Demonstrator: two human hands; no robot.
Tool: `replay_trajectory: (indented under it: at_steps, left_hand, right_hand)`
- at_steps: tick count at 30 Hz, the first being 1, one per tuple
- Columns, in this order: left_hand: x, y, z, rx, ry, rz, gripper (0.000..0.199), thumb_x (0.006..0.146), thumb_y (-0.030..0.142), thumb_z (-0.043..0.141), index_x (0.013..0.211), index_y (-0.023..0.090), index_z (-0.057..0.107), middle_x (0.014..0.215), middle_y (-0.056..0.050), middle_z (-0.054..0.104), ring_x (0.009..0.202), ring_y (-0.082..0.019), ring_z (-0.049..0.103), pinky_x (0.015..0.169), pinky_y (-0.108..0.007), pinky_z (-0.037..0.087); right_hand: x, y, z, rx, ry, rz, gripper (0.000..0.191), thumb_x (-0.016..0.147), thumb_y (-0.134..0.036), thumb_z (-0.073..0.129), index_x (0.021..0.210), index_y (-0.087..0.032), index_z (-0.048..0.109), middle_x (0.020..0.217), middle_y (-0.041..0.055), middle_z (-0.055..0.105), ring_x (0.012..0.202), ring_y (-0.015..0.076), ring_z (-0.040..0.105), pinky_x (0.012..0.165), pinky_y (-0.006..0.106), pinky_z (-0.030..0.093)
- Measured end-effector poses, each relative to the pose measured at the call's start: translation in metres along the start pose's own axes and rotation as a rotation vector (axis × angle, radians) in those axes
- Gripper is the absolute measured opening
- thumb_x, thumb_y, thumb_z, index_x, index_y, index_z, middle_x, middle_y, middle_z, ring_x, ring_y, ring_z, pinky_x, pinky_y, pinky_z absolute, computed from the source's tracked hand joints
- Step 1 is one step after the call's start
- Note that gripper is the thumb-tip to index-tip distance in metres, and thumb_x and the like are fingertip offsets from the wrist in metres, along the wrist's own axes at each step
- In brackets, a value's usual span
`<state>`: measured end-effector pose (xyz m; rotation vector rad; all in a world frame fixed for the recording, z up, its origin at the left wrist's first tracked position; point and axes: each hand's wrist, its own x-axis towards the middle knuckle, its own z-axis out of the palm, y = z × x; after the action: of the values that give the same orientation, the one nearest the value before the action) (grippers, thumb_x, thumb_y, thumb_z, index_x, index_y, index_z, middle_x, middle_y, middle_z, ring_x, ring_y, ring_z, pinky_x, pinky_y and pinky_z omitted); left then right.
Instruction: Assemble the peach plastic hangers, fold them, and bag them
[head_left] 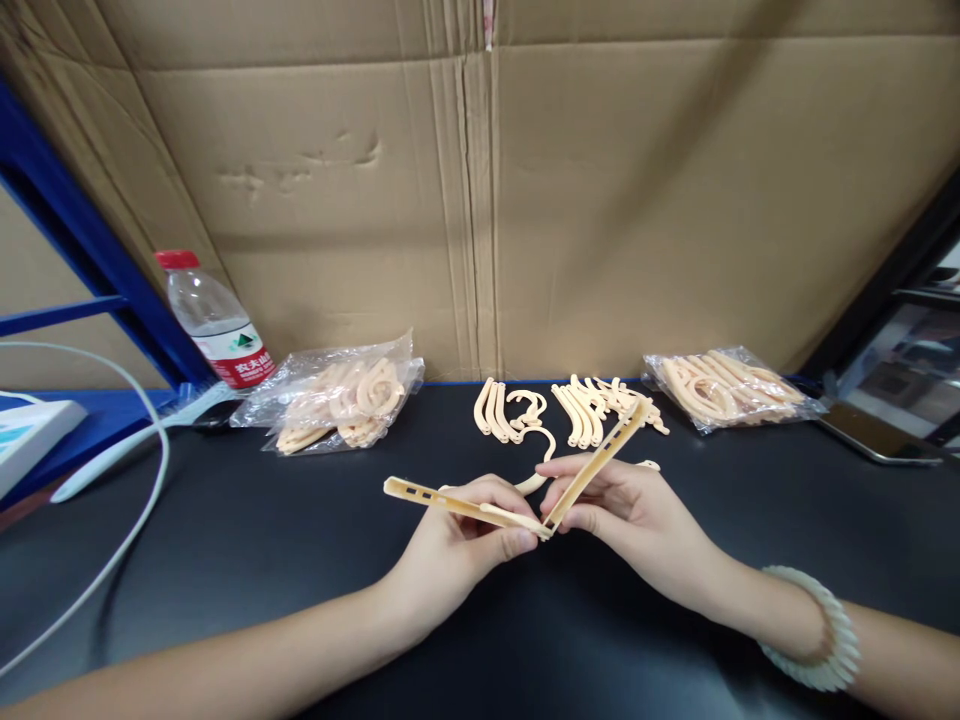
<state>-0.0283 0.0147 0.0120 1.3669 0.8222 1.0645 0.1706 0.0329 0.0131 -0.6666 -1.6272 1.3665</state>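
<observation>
Near the middle, the left hand [457, 545] pinches one strip [454, 503], the right hand [637, 510] another strip [592, 470], maybe joined where they meet; far pieces [576, 416] lie loose.

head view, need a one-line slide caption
Left hand and right hand hold two cream strips in a V over a black table, bagged cream pieces behind.
</observation>
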Motion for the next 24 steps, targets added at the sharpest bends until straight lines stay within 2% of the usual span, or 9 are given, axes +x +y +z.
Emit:
replay_trajectory:
  at_steps: [11,16,19,24]
  left_hand:
    - [0.0001,0.0015,0.0006,-0.057,-0.005,-0.05,0.008,0.07,0.022,0.081,0.073,0.018,0.074,0.076,-0.002,0.065,0.08,-0.019,0.062,0.076,-0.029,0.047]
    - [-0.0019,0.0012,0.0012,-0.047,0.009,-0.05,0.008,0.069,0.02,0.081,0.072,0.017,0.075,0.074,-0.002,0.065,0.075,-0.017,0.061,0.071,-0.027,0.047]
    - [-0.0026,0.0018,0.0014,-0.04,0.034,-0.031,0.007,0.068,0.02,0.081,0.071,0.017,0.075,0.073,-0.001,0.064,0.075,-0.017,0.06,0.071,-0.026,0.046]
    - [-0.0023,0.0033,0.0037,-0.083,0.045,-0.018,0.006,0.07,0.018,0.08,0.071,0.017,0.074,0.07,0.001,0.065,0.071,-0.013,0.06,0.07,-0.023,0.046]
  right_hand:
    - [-0.0014,0.0023,0.0015,-0.031,-0.003,0.015,0.026,0.084,-0.025,0.066,0.11,-0.024,0.067,0.085,0.002,0.071,0.078,0.0168,0.069,0.078,0.034,0.06]
    - [-0.0025,-0.0011,0.0056,-0.118,0.01,-0.05,0.016,0.083,-0.016,0.063,0.093,-0.025,0.07,0.086,0.0003,0.071,0.081,0.0161,0.069,0.077,0.029,0.059]
    - [-0.0045,-0.0024,0.0077,-0.175,0.049,-0.086,0.009,0.081,-0.016,0.065,0.082,-0.023,0.07,0.08,0.0001,0.069,0.073,0.0155,0.067,0.071,0.028,0.059]
    - [-0.0088,-0.0011,0.0091,-0.242,0.085,-0.11,0.005,0.079,-0.016,0.069,0.078,-0.021,0.069,0.078,0.0007,0.07,0.071,0.0157,0.068,0.069,0.026,0.058]
